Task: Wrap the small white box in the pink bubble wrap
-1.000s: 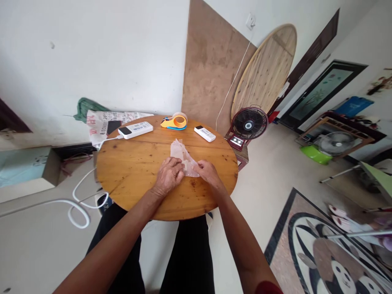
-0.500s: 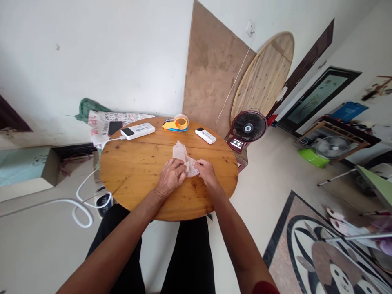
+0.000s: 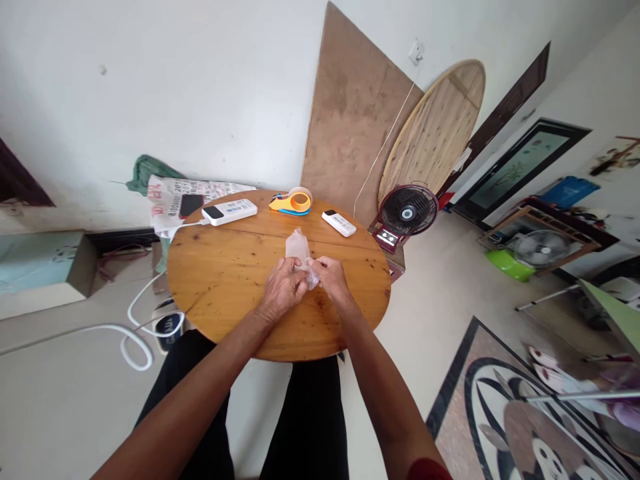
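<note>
A thin, crumpled, translucent plastic bag (image 3: 299, 245) lies on the round wooden table (image 3: 215, 260), its far end pointing away from me. My left hand (image 3: 284, 283) is closed on its near part from the left, fingers curled. From the right, my right hand (image 3: 330, 275) pinches the bunched edge. The two hands are close together, with a crumpled bit of plastic between them. Past the bag stands an orange and blue tape dispenser (image 3: 291, 202) with a roll of clear tape.
On the table's far side are a white power bank (image 3: 230, 212) with a cable, a smaller white device (image 3: 339, 223) and a dark phone (image 3: 191, 205) on a printed sack (image 3: 163, 193). A fan (image 3: 408, 210) stands right of the table. Another person's legs show at far right.
My right hand has moved slightly inward, towards my left hand. The near part of the bag is more bunched between my fingers. The camera view has shifted a little.
</note>
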The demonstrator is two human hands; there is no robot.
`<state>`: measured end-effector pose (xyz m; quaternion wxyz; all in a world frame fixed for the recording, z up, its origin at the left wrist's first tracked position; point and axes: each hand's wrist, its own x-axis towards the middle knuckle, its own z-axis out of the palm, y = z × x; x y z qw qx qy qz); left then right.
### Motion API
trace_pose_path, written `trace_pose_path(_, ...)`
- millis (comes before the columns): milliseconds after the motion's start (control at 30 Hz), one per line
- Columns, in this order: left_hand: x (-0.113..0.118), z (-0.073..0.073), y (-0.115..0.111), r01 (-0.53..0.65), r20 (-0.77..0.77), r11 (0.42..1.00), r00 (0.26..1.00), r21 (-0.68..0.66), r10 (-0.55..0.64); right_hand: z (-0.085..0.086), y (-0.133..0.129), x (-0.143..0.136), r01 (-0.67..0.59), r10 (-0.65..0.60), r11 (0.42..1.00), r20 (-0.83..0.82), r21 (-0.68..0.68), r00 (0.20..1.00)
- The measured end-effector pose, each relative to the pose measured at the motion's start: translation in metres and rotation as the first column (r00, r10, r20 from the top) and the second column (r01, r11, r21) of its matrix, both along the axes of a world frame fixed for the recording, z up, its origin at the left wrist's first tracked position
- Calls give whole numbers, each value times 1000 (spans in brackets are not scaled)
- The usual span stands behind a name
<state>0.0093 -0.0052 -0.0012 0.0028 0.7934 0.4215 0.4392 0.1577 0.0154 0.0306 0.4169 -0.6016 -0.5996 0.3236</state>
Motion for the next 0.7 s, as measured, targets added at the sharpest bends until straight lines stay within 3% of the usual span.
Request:
trace_pose_path(167, -1, 2, 0, 54, 44, 999, 998, -3, -54, 8, -7, -6, -21, 20, 999, -24, -33, 1000)
trace_pose_path(433, -3, 2, -3, 30, 206, 993, 979, -111, -7, 30, -25, -7, -90, 46, 978, -227, -187, 973)
trace_pose_path(700, -4, 7, -6, 75, 339, 986, 941, -151, -19, 33, -28, -4, -155, 136, 976, -129, -151, 982)
